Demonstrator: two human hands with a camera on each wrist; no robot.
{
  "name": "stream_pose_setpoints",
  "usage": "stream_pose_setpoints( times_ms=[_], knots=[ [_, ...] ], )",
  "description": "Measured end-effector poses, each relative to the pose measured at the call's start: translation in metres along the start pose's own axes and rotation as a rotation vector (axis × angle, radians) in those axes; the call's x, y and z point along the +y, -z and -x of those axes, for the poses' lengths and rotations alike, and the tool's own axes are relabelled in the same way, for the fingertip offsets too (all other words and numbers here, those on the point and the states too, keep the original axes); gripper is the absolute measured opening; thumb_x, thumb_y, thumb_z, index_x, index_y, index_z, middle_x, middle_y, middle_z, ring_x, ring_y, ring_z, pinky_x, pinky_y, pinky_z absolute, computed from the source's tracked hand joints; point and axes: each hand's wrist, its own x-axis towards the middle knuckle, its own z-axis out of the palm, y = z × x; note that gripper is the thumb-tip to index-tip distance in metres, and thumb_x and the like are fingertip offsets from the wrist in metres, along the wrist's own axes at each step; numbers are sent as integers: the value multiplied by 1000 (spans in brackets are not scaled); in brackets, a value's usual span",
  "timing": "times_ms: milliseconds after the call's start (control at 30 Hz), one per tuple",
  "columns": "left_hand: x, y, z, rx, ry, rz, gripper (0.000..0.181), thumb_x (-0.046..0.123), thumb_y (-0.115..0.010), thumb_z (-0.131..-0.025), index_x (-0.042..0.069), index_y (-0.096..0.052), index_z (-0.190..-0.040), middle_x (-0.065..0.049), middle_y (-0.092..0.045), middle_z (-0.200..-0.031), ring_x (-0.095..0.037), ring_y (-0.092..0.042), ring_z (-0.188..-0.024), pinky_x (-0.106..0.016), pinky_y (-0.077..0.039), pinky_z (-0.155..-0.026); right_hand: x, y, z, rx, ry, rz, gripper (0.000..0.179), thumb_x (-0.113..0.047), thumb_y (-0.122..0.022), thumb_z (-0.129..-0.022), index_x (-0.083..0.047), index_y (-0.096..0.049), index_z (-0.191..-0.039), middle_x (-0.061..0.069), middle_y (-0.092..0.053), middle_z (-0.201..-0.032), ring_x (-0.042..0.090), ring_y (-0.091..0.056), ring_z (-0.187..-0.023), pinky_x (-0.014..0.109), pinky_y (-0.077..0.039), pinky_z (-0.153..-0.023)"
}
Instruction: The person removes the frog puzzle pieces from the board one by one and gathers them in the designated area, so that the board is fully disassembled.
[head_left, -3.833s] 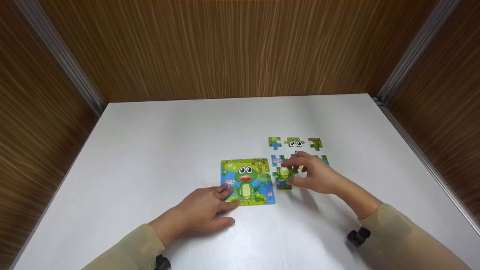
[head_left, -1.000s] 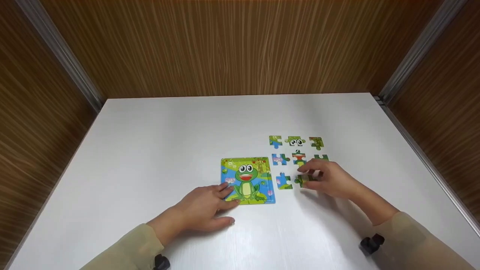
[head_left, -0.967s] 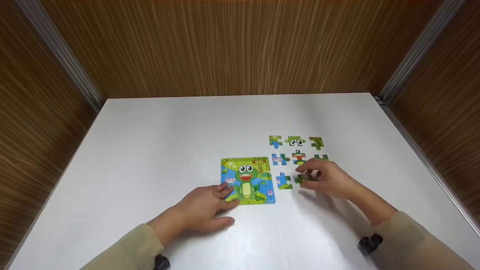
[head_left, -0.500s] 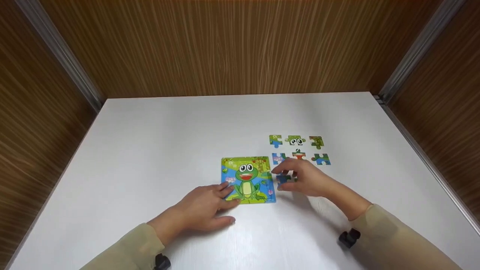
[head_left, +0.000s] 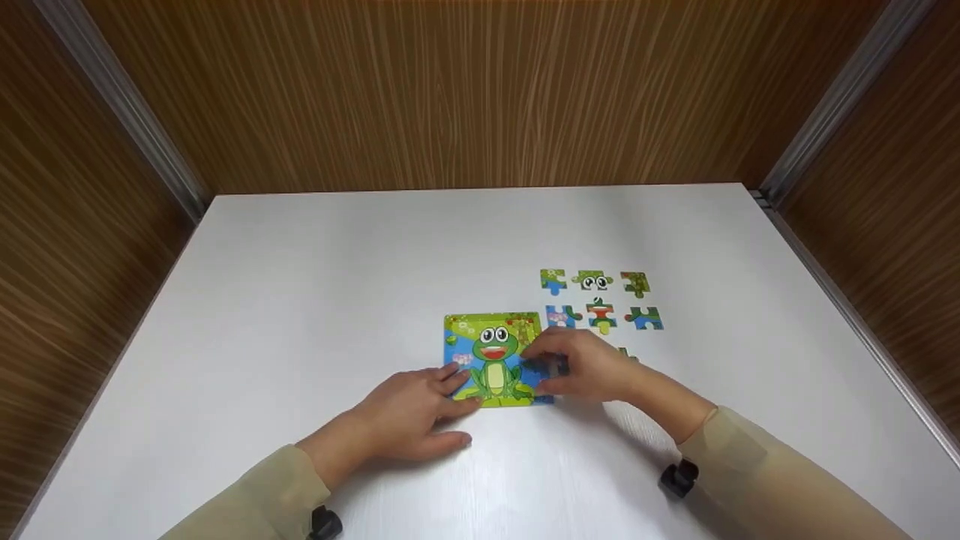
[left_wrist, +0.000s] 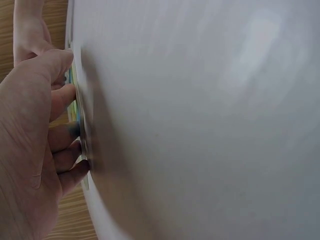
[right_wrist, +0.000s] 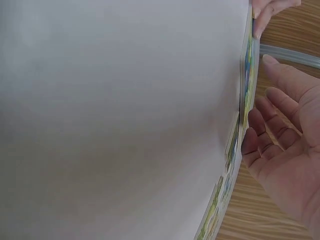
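A square frog puzzle board (head_left: 496,375) lies on the white table in the head view. My left hand (head_left: 405,416) rests on its lower left corner with fingers spread. My right hand (head_left: 589,364) hovers over the board's right edge, thumb and index finger apart. In the right wrist view the right hand (right_wrist: 290,130) has loosely bent fingers with nothing seen between them. Loose puzzle pieces sit in rows to the right, among them a frog-eye piece (head_left: 593,281) and a frog-mouth piece (head_left: 601,315). The right hand mostly hides the nearest row.
More loose pieces lie there: a far left corner piece (head_left: 553,280), a far right corner piece (head_left: 635,283) and a right edge piece (head_left: 645,318). Wood-grain panels (head_left: 465,97) stand behind and beside the white table (head_left: 315,285).
My right hand set a green piece into the near row beside another piece, let go, and then moved left to the board's right edge. My left hand has stayed on the board.
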Motion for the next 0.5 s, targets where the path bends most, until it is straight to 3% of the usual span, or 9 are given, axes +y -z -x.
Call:
stream_pose_setpoints(
  times_ms=[500],
  knots=[
    [1,0,0,-6,16,6,52,53,-54,-105,24,-69,-145,-16,-54,-155,-35,-48,-147,-48,-48,-113,-3,-7,-4,-27,21,47,46,-13,-91,-85,-9,-75,-127,3,-69,-125,21,-64,-108,42,-55,-93]
  ],
)
